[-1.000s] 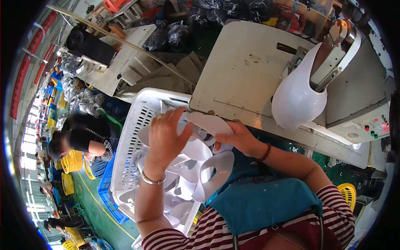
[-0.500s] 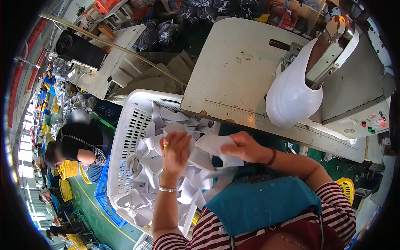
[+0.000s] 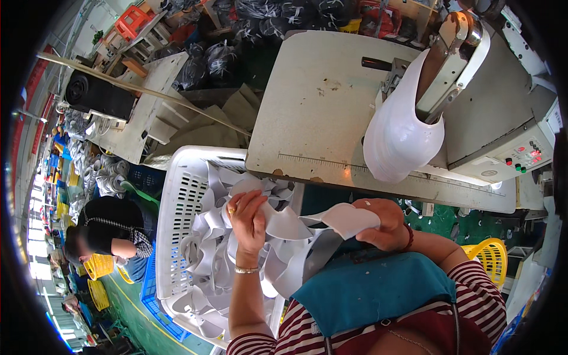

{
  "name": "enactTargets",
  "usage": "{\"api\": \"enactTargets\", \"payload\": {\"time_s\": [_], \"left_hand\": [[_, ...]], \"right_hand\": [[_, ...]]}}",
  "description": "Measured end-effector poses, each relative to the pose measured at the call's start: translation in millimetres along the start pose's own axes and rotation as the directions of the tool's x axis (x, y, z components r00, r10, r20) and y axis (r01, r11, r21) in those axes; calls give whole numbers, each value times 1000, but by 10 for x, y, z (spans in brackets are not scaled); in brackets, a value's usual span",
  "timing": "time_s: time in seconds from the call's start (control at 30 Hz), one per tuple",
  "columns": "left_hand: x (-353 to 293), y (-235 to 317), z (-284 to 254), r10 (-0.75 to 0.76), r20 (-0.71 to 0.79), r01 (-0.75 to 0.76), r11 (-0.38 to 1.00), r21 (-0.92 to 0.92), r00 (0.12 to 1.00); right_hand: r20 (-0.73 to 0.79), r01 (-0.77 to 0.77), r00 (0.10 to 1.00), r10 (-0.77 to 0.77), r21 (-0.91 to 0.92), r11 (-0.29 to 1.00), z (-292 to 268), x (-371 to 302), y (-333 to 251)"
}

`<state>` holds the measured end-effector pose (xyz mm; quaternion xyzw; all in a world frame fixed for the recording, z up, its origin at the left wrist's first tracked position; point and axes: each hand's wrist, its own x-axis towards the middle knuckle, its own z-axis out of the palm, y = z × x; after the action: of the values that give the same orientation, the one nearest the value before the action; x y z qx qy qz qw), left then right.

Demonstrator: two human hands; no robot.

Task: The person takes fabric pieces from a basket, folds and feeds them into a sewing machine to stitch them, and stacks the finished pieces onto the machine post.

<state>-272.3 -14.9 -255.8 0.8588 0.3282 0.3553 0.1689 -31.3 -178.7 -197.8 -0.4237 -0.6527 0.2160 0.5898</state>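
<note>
My right hand (image 3: 386,225) is closed round the end of a white curved piece (image 3: 346,219) of thin sheet material, held in front of my teal apron (image 3: 373,281). From it more white material runs down and left, partly overlapping. My left hand (image 3: 247,219) grips another white curved piece (image 3: 284,223) over the basket, with its fingers bent across the edge. Whether the two held pieces are joined, I cannot tell. Below lie several loose white curved pieces (image 3: 204,254), heaped in a white plastic basket (image 3: 173,236).
A worn machine table (image 3: 319,112) stands ahead, with a stack of nested white pieces (image 3: 402,130) hanging on a metal arm (image 3: 447,65). A control panel (image 3: 518,160) is at its right. Yellow basket (image 3: 491,260) at right; a seated person (image 3: 112,222) at left.
My right hand has moved right, drawing its white piece away from my left hand and the basket. My left hand still grips over the heap. The view has shifted slightly.
</note>
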Motion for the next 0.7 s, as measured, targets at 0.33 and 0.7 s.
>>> {"api": "enactTargets", "payload": {"time_s": [0.33, 0.7], "left_hand": [[-213, 491, -80, -48, 370, 61, 998, -23, 928], [-376, -97, 169, 60, 54, -58, 997, -48, 997]], "right_hand": [[470, -783, 474, 744, 612, 113, 70, 49, 17], [248, -307, 925, 288, 40, 951, -326, -378, -125]]}}
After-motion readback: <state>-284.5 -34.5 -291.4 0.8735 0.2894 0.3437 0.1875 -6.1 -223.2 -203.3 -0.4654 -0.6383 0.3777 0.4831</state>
